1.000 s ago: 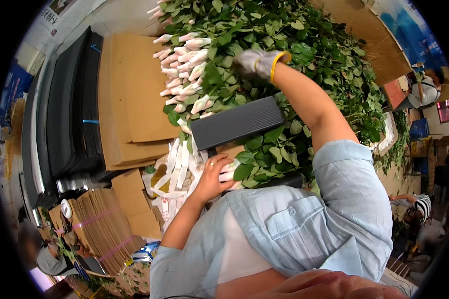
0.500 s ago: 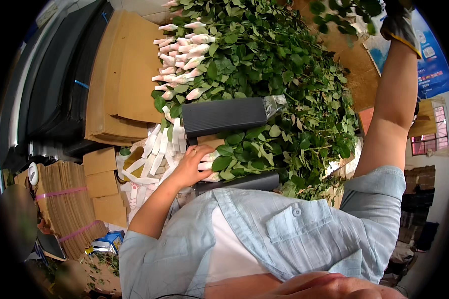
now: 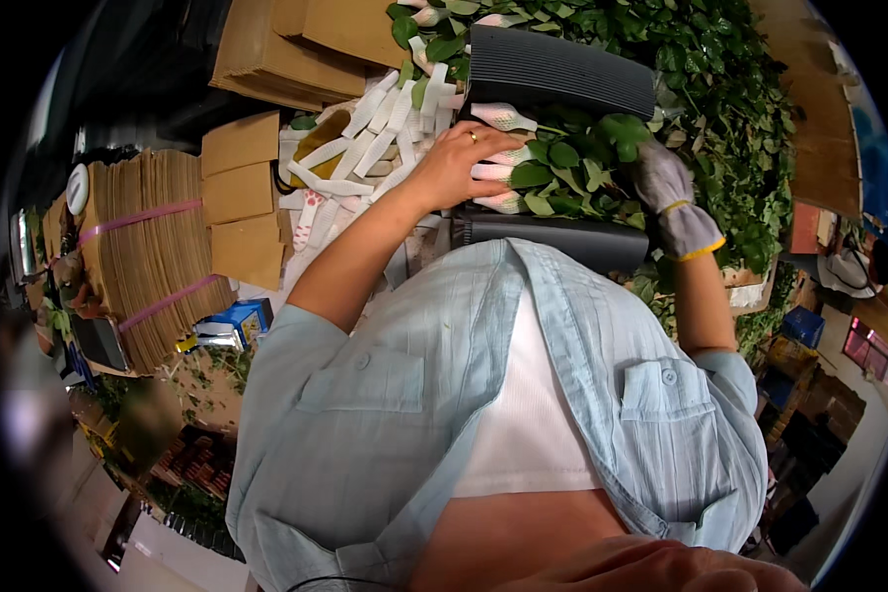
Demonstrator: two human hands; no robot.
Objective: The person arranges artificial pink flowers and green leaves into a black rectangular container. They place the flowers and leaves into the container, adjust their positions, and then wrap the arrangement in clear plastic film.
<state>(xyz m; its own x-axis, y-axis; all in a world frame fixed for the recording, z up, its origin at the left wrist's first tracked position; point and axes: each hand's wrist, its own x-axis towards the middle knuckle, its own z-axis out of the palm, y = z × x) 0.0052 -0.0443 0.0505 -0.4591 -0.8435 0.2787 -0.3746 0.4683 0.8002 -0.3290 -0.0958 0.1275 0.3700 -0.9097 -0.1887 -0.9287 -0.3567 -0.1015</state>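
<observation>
Pale pink rose buds (image 3: 504, 116) in white mesh sleeves lie between two dark ribbed blocks, the far block (image 3: 562, 71) and the near block (image 3: 553, 237), leafy stems pointing right. My left hand (image 3: 452, 166), bare with a ring, is at the bud ends, its fingers curved over the sleeved heads. My right hand (image 3: 673, 193), in a grey glove with a yellow-edged cuff, closes around the rose stems at the right end of the blocks. Leaves partly hide its fingertips, and the glove is slightly blurred.
Loose white mesh sleeves (image 3: 375, 138) are heaped left of my left hand. Cardboard sheets (image 3: 266, 54) and a strapped cardboard stack (image 3: 158, 247) stand at the left. A mass of leafy roses (image 3: 725, 109) covers the far right side. A blue box (image 3: 242, 321) sits lower left.
My right hand has come down from the upper right to the stems between the blocks. Another rose bud now lies beside the far block. The view has shifted, and my left hand stays at the buds.
</observation>
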